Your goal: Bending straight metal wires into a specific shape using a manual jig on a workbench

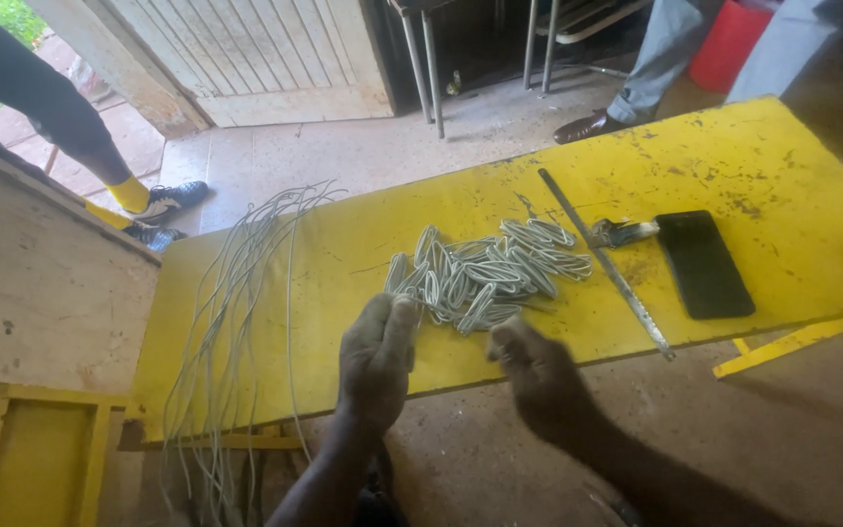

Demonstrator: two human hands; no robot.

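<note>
A pile of small folded loops of grey-white cable lies in the middle of a yellow table. My left hand rests at the table's near edge, its fingertips touching the loops at the pile's left end. My right hand hovers just below the pile, fingers curled in; whether it holds anything is unclear. A bundle of long grey-white cables lies across the table's left part and hangs over its near edge.
A long metal saw blade lies diagonally right of the pile, with pliers and a black phone beside it. A yellow wooden frame stands lower left. Other people's legs and shoes are at the far left and top right.
</note>
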